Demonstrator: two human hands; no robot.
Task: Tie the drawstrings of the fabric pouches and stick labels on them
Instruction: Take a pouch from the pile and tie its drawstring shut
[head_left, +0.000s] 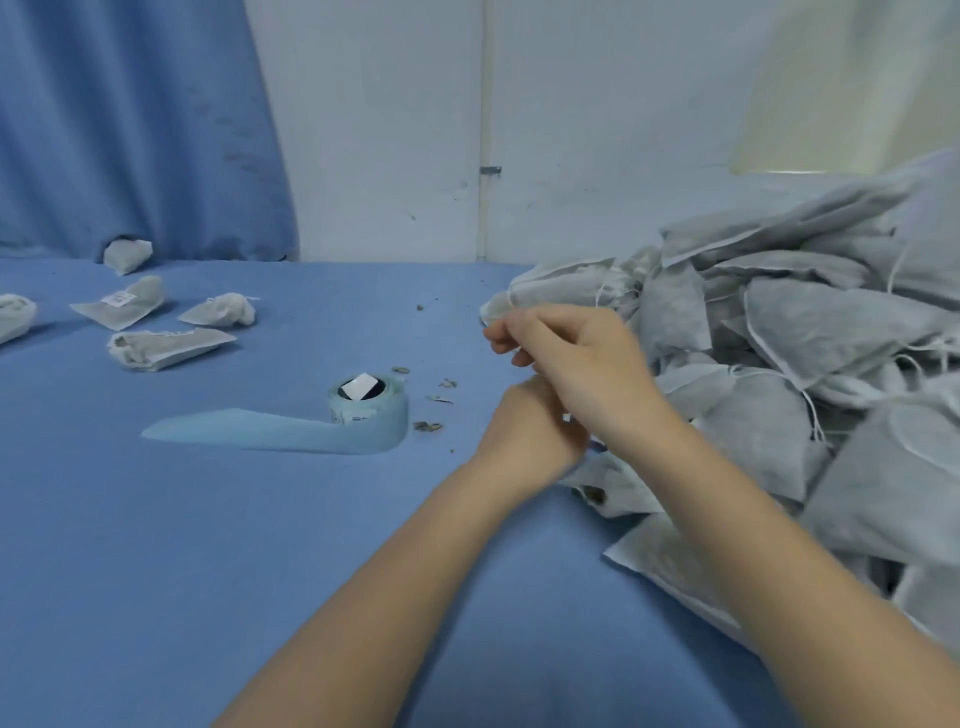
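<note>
On the blue table (260, 545), five finished pouches (171, 348) (one labelled) and one label roll (370, 415) are seen; right hand (576, 358) fingers are curled, contents unclear; left hand (530, 431) grip hidden.

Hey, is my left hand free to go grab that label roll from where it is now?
Probably not yet. The left hand sits tucked under the right hand, seemingly busy with a pouch beside the pile. Once it lets go, bare blue cloth leaves an open path to the label roll.

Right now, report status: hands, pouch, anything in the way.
Right hand curled above left hand, grips unclear. Pouch under the wrists. Label roll unused, nothing blocking.
</note>
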